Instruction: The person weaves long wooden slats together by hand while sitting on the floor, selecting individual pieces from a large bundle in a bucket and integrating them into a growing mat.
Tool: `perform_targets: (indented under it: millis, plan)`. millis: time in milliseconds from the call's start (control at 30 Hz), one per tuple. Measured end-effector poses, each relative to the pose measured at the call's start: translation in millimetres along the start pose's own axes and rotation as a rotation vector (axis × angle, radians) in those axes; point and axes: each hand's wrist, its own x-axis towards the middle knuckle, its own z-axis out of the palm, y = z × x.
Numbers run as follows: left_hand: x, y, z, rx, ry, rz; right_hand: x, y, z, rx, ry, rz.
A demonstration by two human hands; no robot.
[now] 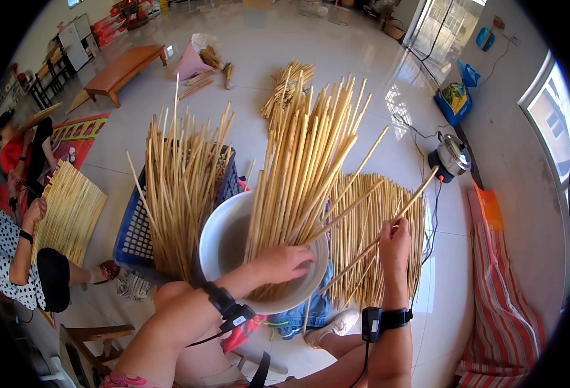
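A thick bundle of dry, straw-coloured stalks [311, 149] stands leaning in a white bucket [217, 242] before me. My left hand [288, 263] is over the bucket's near right part, against the lower stalks, its fingers loosely stretched and apart. To the right, my right hand [395, 242] pinches a single long stalk [417, 194], which slants from upper right down to lower left. Below that stalk lies a wide, flat layer of similar stalks [379, 258] beside the bucket. Dark bands with small boxes sit on both my wrists.
Left of the bucket, a blue plastic basket [133, 242] holds more stalks. Another stalk pile [288, 87] lies beyond on the tiled floor. Two people sit at the left, one with a woven stalk mat [72, 204]. An electric pot [452, 155] with cables stands right, near striped cloth [501, 291].
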Motion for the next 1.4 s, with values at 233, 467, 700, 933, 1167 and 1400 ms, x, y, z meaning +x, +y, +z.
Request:
perform_targets:
  millis: [233, 467, 700, 933, 1167, 1400]
  plan:
    - [0.6, -13.0, 22.1, 0.105, -0.321, -0.316, 1.6, -5.6, -8.3, 0.198, 0.164, -0.1]
    - [-12.8, -19.5, -10.0, 0.027, -0.129, -0.431, 2.6, -14.8, -32.5, 0.382, 0.534, -0.237]
    - [-17.8, -36.2, -32.8, 0.038, -0.121, -0.56, -9.9, -31.9, -47.3, 0.83, 0.481, -0.206]
    - [-17.7, -58.5, 12.7, 0.12, -0.108, -0.587, -47.2, -55.5, 13.4, 0.725, -0.106, -0.201]
    - [-18.1, -78.0, 37.7, 0.09, -0.177, -0.688, -41.6, -47.4, 12.6, 0.678, -0.206, -0.125]
    - [-18.7, -78.2, 57.7, 0.054, -0.144, -0.765, -45.8, -41.1, 15.4, 0.517, -0.231, -0.107]
